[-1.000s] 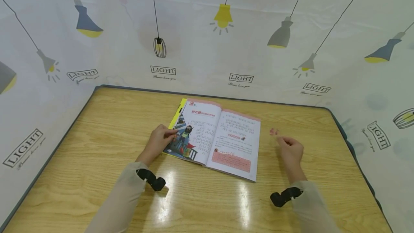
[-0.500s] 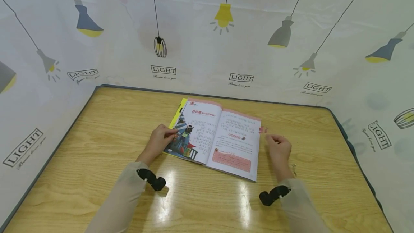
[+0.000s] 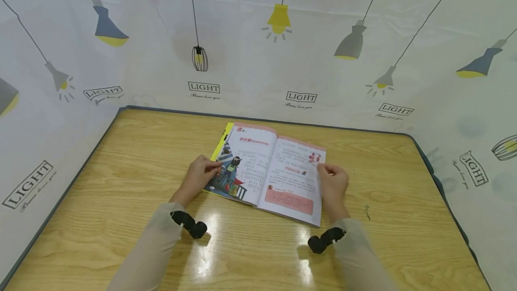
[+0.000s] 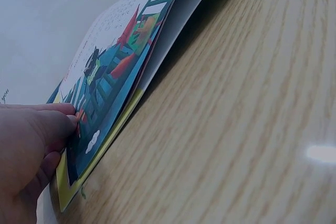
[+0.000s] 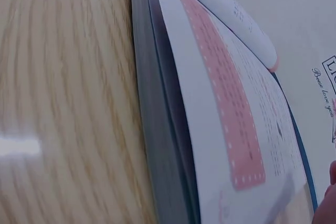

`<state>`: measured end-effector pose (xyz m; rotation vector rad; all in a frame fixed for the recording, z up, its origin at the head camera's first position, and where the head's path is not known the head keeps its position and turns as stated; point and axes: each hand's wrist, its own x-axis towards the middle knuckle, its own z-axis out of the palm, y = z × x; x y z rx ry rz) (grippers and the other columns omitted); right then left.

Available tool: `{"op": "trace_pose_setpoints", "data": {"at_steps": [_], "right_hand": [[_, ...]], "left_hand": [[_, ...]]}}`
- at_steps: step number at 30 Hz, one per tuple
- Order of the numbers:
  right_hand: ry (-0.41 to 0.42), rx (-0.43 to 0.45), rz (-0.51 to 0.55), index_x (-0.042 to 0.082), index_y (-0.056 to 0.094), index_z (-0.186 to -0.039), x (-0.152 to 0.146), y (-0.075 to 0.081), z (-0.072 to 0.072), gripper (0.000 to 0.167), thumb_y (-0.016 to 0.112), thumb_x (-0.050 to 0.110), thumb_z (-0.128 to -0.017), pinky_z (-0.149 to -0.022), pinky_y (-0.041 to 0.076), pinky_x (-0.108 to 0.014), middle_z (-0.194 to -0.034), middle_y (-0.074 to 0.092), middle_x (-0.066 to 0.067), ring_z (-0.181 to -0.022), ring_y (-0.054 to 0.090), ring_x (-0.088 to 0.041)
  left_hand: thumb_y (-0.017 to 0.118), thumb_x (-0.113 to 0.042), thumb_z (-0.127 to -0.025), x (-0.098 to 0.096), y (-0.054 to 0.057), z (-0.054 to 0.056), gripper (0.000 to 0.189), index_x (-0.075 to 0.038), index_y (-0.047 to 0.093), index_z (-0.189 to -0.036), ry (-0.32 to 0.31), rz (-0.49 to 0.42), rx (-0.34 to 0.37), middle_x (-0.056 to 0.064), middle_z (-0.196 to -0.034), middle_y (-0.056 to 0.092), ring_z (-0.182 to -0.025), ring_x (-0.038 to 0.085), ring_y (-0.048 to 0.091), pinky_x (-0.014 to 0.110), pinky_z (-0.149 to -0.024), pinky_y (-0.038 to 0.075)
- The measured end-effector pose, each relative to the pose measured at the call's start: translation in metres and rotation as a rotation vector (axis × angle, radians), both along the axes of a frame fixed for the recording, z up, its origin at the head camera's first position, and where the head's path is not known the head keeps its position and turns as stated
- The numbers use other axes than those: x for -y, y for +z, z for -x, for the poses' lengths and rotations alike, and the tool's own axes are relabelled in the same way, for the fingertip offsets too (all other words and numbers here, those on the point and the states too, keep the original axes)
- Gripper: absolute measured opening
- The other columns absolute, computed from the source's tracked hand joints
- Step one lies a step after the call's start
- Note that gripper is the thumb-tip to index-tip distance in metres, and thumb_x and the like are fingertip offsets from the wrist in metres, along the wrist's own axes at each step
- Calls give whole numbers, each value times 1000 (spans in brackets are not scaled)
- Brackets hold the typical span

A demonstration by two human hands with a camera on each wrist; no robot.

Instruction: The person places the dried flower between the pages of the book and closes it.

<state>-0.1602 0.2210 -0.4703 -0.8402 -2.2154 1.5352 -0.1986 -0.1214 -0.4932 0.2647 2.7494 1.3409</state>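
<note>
An open book [image 3: 295, 183] with printed pages lies on the table, a pink box at the foot of its right page. At its left edge, my left hand [image 3: 199, 175] pinches the pages and yellow-edged cover; the left wrist view shows the left hand [image 4: 29, 148] with fingertips on the illustrated page. My right hand [image 3: 333, 185] is over the book's right edge. Between its thumb and finger it pinches a small red-and-pink cutout [image 3: 314, 158], which hangs over the upper right page. In the right wrist view, only a bit of the right hand [image 5: 326, 203] shows.
The wooden table [image 3: 121, 183] has a dark rim along the back and sides. A small green sprig-like piece [image 3: 366, 212] lies right of the right hand. A lamp-printed white curtain [image 3: 242, 35] surrounds the table.
My right hand has moved left with the red-and-pink cutout, from beside the book to over its right page. The green sprig-like piece has come into view. The left hand and book stay put.
</note>
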Motion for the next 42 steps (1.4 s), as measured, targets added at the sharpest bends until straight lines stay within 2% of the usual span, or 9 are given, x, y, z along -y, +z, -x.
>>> {"op": "trace_pose_setpoints", "data": {"at_steps": [5, 17, 28, 36, 42], "right_hand": [[-11, -40, 18, -1, 68, -88, 11, 5, 3, 22, 64, 18, -78, -58, 36, -22, -81, 51, -5, -71, 44, -15], [-25, -64, 40, -2, 66, -87, 41, 8, 12, 19, 64, 15, -79, -63, 36, -28, -81, 48, -6, -77, 44, -17], [-50, -146, -88, -3, 69, -78, 63, -1, 21, 16, 65, 12, -74, -64, 35, -31, -72, 49, -7, -69, 45, -21], [-45, -90, -107, 0, 70, -79, 74, -3, 25, 16, 66, 15, -74, -70, 33, -34, -74, 50, -8, -75, 45, -23], [-37, -44, -161, 4, 70, -77, 81, -4, 27, 17, 66, 20, -73, -73, 31, -39, -73, 50, -7, -77, 44, -26]], "left_hand": [[62, -2, -86, 0, 0, 0, 24, -2, 67, -109, -3, -10, 3, 8, -88, 48, -82, 20, 50, 30, -69, 44], [62, -2, -86, 1, 0, 0, 24, -2, 67, -109, -3, -12, 2, 9, -88, 48, -82, 20, 49, 30, -69, 44], [61, -3, -86, 0, 1, 1, 24, -3, 67, -110, 6, -17, 31, 8, -88, 48, -82, 19, 50, 28, -67, 43], [61, -4, -87, 1, 0, 1, 23, -3, 67, -109, 2, -18, 20, 8, -88, 48, -81, 19, 49, 28, -68, 43], [62, -3, -86, 1, 0, 0, 23, -3, 67, -109, 3, -11, 8, 8, -88, 48, -81, 19, 49, 27, -67, 43]]}}
